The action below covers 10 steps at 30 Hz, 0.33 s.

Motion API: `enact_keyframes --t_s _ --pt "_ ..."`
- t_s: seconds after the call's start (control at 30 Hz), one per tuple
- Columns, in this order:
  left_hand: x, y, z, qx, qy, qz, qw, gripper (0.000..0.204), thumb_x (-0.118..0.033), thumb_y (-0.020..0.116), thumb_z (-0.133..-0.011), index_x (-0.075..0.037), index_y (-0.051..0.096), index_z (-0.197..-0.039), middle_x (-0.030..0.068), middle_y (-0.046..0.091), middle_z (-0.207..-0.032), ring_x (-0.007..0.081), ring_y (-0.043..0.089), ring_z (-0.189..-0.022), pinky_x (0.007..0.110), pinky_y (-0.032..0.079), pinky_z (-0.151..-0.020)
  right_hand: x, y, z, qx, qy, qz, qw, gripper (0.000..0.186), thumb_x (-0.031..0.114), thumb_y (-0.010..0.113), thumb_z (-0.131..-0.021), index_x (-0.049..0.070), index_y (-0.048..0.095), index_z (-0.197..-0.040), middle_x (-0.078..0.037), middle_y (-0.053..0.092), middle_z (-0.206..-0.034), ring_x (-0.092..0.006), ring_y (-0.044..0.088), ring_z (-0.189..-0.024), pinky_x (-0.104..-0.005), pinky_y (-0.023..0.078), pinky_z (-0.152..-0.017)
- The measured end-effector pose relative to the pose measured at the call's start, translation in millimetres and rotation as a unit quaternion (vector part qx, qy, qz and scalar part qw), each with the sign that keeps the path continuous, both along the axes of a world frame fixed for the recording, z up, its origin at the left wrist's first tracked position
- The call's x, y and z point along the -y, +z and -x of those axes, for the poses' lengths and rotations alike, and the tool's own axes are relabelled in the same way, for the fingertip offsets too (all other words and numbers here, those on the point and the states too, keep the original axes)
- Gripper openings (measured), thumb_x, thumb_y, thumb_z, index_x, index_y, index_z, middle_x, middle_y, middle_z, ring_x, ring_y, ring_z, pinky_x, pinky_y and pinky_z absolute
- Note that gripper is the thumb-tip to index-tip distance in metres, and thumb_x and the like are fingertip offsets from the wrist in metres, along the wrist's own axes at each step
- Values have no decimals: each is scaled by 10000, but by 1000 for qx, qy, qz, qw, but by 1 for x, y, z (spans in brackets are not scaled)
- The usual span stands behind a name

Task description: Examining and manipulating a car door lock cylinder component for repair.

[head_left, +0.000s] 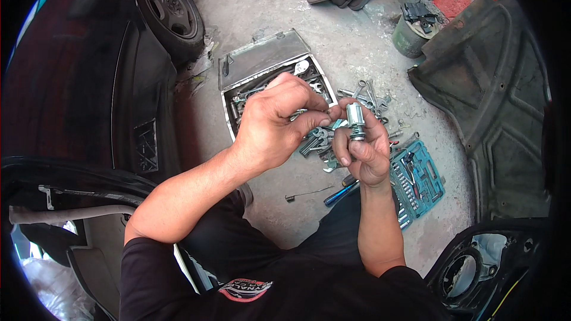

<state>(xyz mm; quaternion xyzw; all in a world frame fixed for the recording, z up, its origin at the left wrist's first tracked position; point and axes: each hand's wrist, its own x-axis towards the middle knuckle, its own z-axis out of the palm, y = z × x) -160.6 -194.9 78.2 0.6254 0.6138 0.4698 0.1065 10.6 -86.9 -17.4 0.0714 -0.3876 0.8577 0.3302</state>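
Note:
In my right hand (pixel 373 153) I hold a small silvery metal lock cylinder (pixel 355 116) upright, with the thumb and fingers curled around its lower part. My left hand (pixel 275 120) is just left of it, thumb and forefinger pinched together. What those fingertips hold, if anything, is too small to make out. Both hands are raised above an open metal toolbox (pixel 262 54) full of wrenches and other tools. Behind and below the hands, loose wrenches (pixel 321 141) lie in a heap on the concrete floor.
A teal socket set case (pixel 429 196) lies open at right, near screwdrivers (pixel 341 194). A car wheel (pixel 169 9) stands at far left beside a dark car body. At right are a large dark panel (pixel 493 89), a bucket (pixel 410 37) and a door panel (pixel 476 267).

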Motion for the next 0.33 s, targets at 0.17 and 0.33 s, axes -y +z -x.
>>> enact_keyframes --t_s 0.17,0.33 --pt "2 1 -3 -40 3 -16 999 162 56 797 -811 -10 702 -926 70 724 -925 192 687 -920 317 553 -794 -1 -3 2 -14 21 36 999 668 70 684 -894 -47 451 -1509 -232 613 -1316 -89 552 -643 -196 461 -567" --pt "7 4 -7 -14 -3 -13 1000 171 46 795 -817 -25 705 -943 73 726 -945 215 702 -944 309 556 -822 -1 -4 0 -15 21 40 999 676 80 684 -896 -28 447 -1520 -249 608 -1329 -97 562 -638 -193 457 -564"
